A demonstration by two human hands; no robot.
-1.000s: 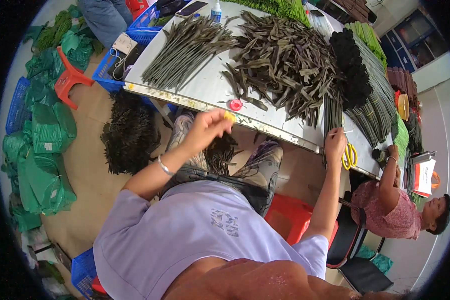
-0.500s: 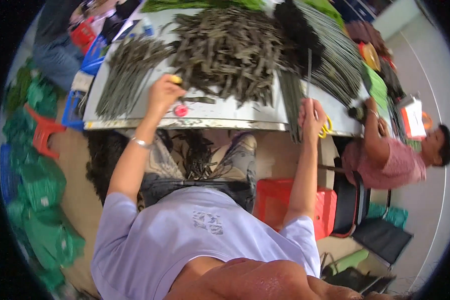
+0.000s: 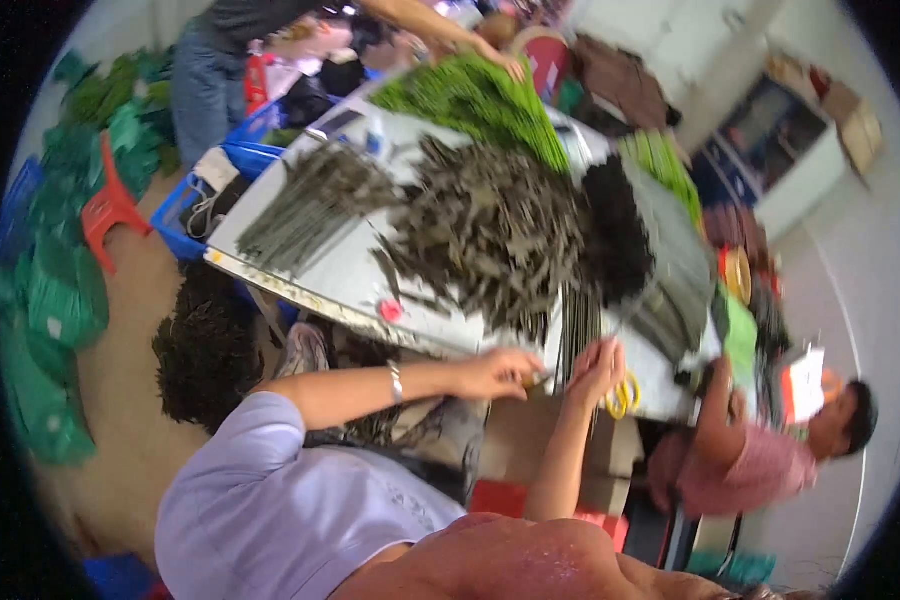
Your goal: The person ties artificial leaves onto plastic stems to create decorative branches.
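Observation:
My left hand (image 3: 500, 374) reaches across past the table's front edge, fingers curled, with a small yellowish thing at its fingertips that I cannot make out. Close by on its right, my right hand (image 3: 597, 368) is pinched around a thin stem (image 3: 592, 425), of which only a faint line shows below the hand. Beyond both hands lies a large heap of dark green leaf strips (image 3: 490, 230). A narrow bunch of thin dark stems (image 3: 578, 318) lies just past my right hand. Yellow scissor handles (image 3: 623, 397) show beside that hand.
Grey-green stems (image 3: 310, 215) lie on the white table (image 3: 345, 295), with a pink round thing (image 3: 390, 310). A dark bundle (image 3: 615, 235) and long stems (image 3: 670, 300) lie right. A person's hand (image 3: 505, 62) touches bright green stems (image 3: 480, 105). Another person (image 3: 745, 460) works at right.
My left hand has moved from over the table, right and toward me, close to my right hand. The view has turned; the far person and bright green stems show more fully.

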